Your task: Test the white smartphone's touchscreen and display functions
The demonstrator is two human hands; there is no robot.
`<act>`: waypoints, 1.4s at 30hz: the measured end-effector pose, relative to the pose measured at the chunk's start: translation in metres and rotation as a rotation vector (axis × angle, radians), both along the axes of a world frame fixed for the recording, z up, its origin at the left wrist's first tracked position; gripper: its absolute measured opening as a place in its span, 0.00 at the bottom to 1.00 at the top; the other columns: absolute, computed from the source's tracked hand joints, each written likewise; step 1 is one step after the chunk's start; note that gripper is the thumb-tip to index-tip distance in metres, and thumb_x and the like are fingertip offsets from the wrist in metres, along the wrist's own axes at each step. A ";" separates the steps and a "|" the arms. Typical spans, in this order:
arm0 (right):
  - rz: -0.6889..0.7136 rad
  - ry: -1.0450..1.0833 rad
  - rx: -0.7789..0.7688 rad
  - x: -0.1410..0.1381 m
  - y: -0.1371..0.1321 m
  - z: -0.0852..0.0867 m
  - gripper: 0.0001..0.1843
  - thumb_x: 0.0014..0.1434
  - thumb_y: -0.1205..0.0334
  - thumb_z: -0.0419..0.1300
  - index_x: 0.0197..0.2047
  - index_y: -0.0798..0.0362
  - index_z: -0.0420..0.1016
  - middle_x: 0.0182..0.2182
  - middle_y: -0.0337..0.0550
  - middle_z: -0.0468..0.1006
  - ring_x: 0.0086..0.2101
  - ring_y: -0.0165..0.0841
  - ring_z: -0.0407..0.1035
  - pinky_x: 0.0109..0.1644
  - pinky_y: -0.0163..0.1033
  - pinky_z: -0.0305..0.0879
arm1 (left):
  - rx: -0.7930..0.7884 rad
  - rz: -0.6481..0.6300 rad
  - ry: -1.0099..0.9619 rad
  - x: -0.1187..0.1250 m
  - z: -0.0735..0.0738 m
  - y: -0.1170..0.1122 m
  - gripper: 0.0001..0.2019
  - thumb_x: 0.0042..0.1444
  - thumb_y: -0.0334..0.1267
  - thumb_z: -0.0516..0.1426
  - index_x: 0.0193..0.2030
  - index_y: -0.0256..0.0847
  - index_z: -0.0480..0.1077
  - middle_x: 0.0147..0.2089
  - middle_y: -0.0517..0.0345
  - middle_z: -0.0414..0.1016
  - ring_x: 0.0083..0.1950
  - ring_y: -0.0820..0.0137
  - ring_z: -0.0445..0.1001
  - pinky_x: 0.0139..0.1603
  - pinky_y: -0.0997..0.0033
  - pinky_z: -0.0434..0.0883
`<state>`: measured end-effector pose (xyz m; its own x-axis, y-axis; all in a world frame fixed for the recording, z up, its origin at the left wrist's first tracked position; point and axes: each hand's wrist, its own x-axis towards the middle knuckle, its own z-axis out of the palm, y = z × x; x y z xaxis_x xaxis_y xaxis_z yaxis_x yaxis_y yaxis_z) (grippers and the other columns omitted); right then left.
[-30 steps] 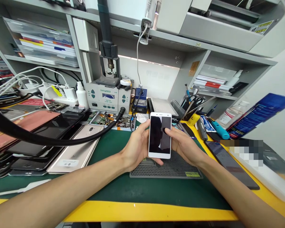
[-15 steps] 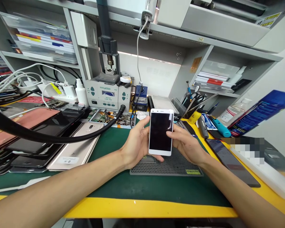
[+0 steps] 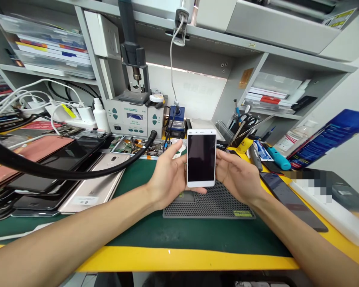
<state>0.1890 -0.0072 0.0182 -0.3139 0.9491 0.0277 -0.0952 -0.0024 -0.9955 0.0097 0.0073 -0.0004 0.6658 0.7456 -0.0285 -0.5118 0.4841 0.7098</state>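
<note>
A white phone point(image 3: 201, 158) with a dark screen is held upright in front of me, above a black perforated mat point(image 3: 209, 205). My left hand point(image 3: 167, 175) grips its left edge, thumb near the top, fingers curled under the bottom. My right hand point(image 3: 237, 173) holds the right edge, thumb at the side and fingers behind the phone. Both hands are closed on the phone.
A green work mat point(image 3: 173, 235) with a yellow front edge covers the bench. Several phones and screens point(image 3: 62, 175) are stacked at left under a black hose point(image 3: 77, 171). A rework station point(image 3: 134, 115) stands behind; tools point(image 3: 257, 153) and a dark phone point(image 3: 290, 201) lie at right.
The phone has been lifted higher and stood more upright. My right thumb has left the screen and moved to the phone's right edge.
</note>
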 end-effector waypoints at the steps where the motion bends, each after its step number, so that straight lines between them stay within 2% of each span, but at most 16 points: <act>1: 0.010 0.006 0.033 -0.001 -0.002 0.001 0.20 0.63 0.51 0.50 0.52 0.49 0.73 0.45 0.46 0.77 0.47 0.45 0.70 0.47 0.47 0.68 | -0.006 -0.003 -0.003 -0.001 0.003 0.002 0.31 0.61 0.60 0.44 0.46 0.33 0.73 0.44 0.42 0.73 0.40 0.57 0.74 0.36 0.55 0.76; 6: 0.056 0.038 0.126 -0.005 -0.010 0.005 0.18 0.59 0.60 0.53 0.53 0.49 0.71 0.38 0.44 0.76 0.37 0.41 0.71 0.41 0.45 0.68 | 0.066 0.002 -0.011 -0.003 0.010 0.005 0.25 0.65 0.51 0.43 0.48 0.35 0.73 0.47 0.44 0.74 0.38 0.61 0.75 0.36 0.57 0.75; 10: 0.027 0.032 0.139 -0.003 -0.007 0.002 0.20 0.55 0.66 0.54 0.51 0.50 0.71 0.39 0.42 0.76 0.38 0.40 0.70 0.41 0.43 0.67 | 0.117 0.024 0.007 0.002 0.012 0.001 0.22 0.66 0.47 0.43 0.50 0.36 0.72 0.51 0.45 0.73 0.43 0.58 0.75 0.38 0.53 0.76; 13: 0.008 0.090 0.106 0.001 -0.001 -0.002 0.18 0.54 0.68 0.53 0.49 0.50 0.72 0.40 0.41 0.76 0.38 0.38 0.69 0.43 0.43 0.66 | 0.075 0.026 0.032 0.005 0.013 -0.004 0.19 0.66 0.46 0.46 0.51 0.36 0.71 0.52 0.46 0.71 0.50 0.56 0.72 0.44 0.48 0.75; 18: 0.035 0.152 0.024 0.002 0.005 -0.006 0.13 0.57 0.67 0.51 0.44 0.51 0.72 0.37 0.42 0.76 0.36 0.37 0.69 0.39 0.41 0.66 | 0.031 0.016 0.031 0.004 0.014 -0.008 0.17 0.65 0.44 0.48 0.52 0.38 0.71 0.49 0.48 0.71 0.49 0.57 0.72 0.48 0.45 0.73; 20: 0.037 0.125 0.035 0.001 0.003 -0.005 0.15 0.57 0.68 0.51 0.47 0.52 0.72 0.40 0.43 0.77 0.38 0.38 0.69 0.40 0.42 0.66 | 0.019 -0.008 0.029 0.002 0.013 -0.005 0.18 0.66 0.45 0.48 0.52 0.38 0.71 0.50 0.47 0.71 0.49 0.57 0.72 0.46 0.47 0.74; 24: 0.061 0.031 0.118 -0.002 -0.004 -0.003 0.23 0.57 0.68 0.52 0.57 0.51 0.68 0.52 0.44 0.74 0.46 0.41 0.68 0.43 0.44 0.67 | -0.023 -0.078 0.054 -0.003 0.009 0.006 0.21 0.65 0.49 0.46 0.49 0.36 0.72 0.49 0.45 0.72 0.43 0.56 0.74 0.38 0.53 0.74; 26: 0.069 -0.003 0.156 -0.003 -0.006 -0.002 0.24 0.58 0.67 0.52 0.58 0.49 0.68 0.54 0.43 0.72 0.47 0.41 0.67 0.44 0.43 0.66 | -0.034 -0.090 0.064 -0.004 0.007 0.010 0.22 0.65 0.50 0.45 0.49 0.36 0.72 0.50 0.43 0.72 0.42 0.55 0.75 0.36 0.54 0.74; 30: 0.025 -0.004 0.103 -0.001 -0.003 -0.001 0.19 0.57 0.68 0.52 0.52 0.51 0.71 0.44 0.42 0.75 0.41 0.38 0.68 0.40 0.41 0.66 | -0.028 -0.077 0.037 0.000 0.008 0.008 0.22 0.66 0.48 0.44 0.55 0.36 0.70 0.55 0.41 0.71 0.49 0.52 0.74 0.40 0.51 0.74; 34: -0.056 0.045 0.001 -0.001 0.002 -0.004 0.10 0.55 0.67 0.54 0.41 0.53 0.70 0.34 0.39 0.73 0.34 0.35 0.68 0.39 0.42 0.66 | -0.066 -0.071 0.017 0.005 0.014 -0.003 0.25 0.67 0.48 0.41 0.58 0.35 0.67 0.57 0.39 0.69 0.53 0.52 0.72 0.46 0.48 0.72; 36: -0.075 0.003 0.001 -0.001 0.004 -0.007 0.08 0.56 0.64 0.56 0.40 0.53 0.70 0.33 0.39 0.73 0.34 0.35 0.69 0.39 0.43 0.65 | -0.083 -0.088 0.004 0.005 0.016 -0.007 0.27 0.66 0.52 0.41 0.57 0.35 0.68 0.56 0.39 0.70 0.51 0.53 0.72 0.45 0.50 0.73; 39: -0.139 -0.164 0.099 -0.002 0.004 -0.012 0.11 0.55 0.60 0.61 0.42 0.52 0.70 0.36 0.41 0.75 0.38 0.38 0.70 0.40 0.42 0.65 | -0.082 -0.119 -0.020 0.004 0.016 -0.008 0.30 0.65 0.56 0.42 0.56 0.35 0.69 0.53 0.41 0.71 0.48 0.55 0.73 0.41 0.56 0.73; 42: -0.148 -0.185 0.135 -0.002 0.004 -0.010 0.13 0.53 0.65 0.60 0.44 0.53 0.71 0.36 0.41 0.76 0.38 0.38 0.70 0.41 0.43 0.65 | -0.084 -0.134 -0.044 0.001 0.014 -0.006 0.30 0.64 0.57 0.43 0.56 0.32 0.69 0.51 0.41 0.71 0.45 0.56 0.73 0.42 0.55 0.72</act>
